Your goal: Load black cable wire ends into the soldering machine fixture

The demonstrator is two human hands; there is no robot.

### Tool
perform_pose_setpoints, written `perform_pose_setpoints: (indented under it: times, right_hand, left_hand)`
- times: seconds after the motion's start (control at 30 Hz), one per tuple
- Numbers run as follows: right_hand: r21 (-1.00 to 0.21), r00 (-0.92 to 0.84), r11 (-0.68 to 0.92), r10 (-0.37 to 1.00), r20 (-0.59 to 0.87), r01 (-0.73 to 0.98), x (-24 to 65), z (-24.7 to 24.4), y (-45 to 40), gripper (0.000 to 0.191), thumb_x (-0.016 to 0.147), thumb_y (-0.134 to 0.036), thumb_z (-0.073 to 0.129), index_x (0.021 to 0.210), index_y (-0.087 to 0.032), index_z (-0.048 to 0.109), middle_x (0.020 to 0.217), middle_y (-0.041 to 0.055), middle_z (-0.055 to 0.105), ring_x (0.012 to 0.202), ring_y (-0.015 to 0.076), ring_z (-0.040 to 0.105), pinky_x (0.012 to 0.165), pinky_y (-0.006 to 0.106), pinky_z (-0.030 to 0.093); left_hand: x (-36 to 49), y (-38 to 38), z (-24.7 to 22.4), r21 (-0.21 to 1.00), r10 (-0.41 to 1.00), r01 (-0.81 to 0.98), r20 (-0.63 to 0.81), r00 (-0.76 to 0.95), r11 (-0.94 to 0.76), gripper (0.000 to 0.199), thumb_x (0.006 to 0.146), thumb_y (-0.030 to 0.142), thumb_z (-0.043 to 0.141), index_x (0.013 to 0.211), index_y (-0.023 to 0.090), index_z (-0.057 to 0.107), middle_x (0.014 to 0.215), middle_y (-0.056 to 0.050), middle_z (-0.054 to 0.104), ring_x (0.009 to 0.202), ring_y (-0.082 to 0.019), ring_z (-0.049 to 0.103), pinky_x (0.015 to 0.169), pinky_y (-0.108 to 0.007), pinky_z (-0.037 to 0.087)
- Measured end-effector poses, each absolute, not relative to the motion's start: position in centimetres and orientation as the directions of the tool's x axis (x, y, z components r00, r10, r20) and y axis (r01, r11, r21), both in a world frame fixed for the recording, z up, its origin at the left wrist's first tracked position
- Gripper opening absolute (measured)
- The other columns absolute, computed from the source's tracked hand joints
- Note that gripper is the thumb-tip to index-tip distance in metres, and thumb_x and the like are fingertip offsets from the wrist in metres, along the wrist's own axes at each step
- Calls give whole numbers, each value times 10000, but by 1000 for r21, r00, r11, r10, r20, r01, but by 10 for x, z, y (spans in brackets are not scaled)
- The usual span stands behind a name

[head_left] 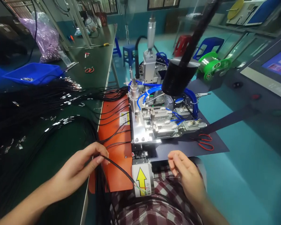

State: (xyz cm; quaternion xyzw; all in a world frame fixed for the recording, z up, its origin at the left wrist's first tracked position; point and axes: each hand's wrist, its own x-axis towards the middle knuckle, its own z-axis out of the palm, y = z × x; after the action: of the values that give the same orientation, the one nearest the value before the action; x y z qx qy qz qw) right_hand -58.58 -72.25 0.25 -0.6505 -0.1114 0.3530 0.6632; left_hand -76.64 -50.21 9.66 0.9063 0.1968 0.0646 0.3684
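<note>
My left hand [90, 162] pinches a black cable [121, 170] above the orange plate [115, 175]. The cable's stripped end, with thin coloured wires, hangs over a white label with a yellow arrow [141, 179]. To the right of the label, my right hand [184, 172] is raised with its fingers curled and fingertips close together; whether anything small is between them is hidden. In front of both hands stands the metal machine [165, 128] with blue air tubes. Several black cables run from the orange plate's left side into the machine's edge.
Bundles of black cables [67, 120] and a blue tray [35, 73] lie on the green table at left. Red-handled scissors [205, 142] rest right of the machine. A black cylinder [179, 76] hangs above it, and a green wire spool [210, 65] stands behind at right.
</note>
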Motion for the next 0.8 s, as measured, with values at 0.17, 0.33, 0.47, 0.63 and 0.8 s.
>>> perform_pose_setpoints:
  times: [0.17, 0.33, 0.47, 0.63, 0.8]
  right_hand:
    - [-961, 439, -131, 869, -230, -246, -605, 24, -717, 452, 747, -182, 673, 1166, -284, 537, 905, -1, 604, 709, 123, 543, 695, 265, 458]
    - [-980, 544, -126, 817, -191, -155, -613, 30, -711, 125, 768, -204, 664, 885, -247, 674, 806, -2, 641, 739, 142, 586, 690, 262, 486]
    - [-992, 597, -80, 793, -121, -95, -611, 32, -710, 75, 757, -202, 677, 826, -231, 675, 771, -6, 650, 702, 139, 585, 663, 257, 494]
    - [-969, 561, -103, 800, -215, -225, -607, 30, -713, 132, 760, -202, 664, 889, -223, 645, 770, -8, 643, 689, 142, 592, 647, 262, 502]
    - [-943, 578, -121, 764, -288, -311, -607, 26, -710, 53, 798, -252, 628, 809, -200, 637, 629, -30, 600, 542, 115, 562, 563, 246, 482]
  left_hand:
    - [-764, -515, 72, 612, 416, 393, -113, 902, -687, 148, 949, 301, 362, 949, 228, 491, 808, 9, 562, 699, -133, 527, 646, -244, 417]
    - [-754, -535, 63, 470, 303, 236, 71, 950, -851, 207, 919, 262, 454, 1124, 235, 467, 1016, -25, 581, 945, -181, 536, 835, -300, 414]
    - [-731, -552, 75, 506, 60, 12, 79, 995, -863, 280, 928, 207, 427, 1204, 258, 428, 994, -21, 606, 878, -190, 546, 789, -327, 430]
    - [-715, -561, 75, 717, 69, 124, -106, 992, -686, 299, 944, 188, 369, 1216, 295, 433, 1075, 9, 627, 918, -155, 580, 805, -266, 452]
    - [-714, -565, 73, 793, 166, 292, -241, 956, -534, 172, 956, 276, 363, 1015, 257, 523, 970, 11, 631, 887, -148, 585, 763, -236, 451]
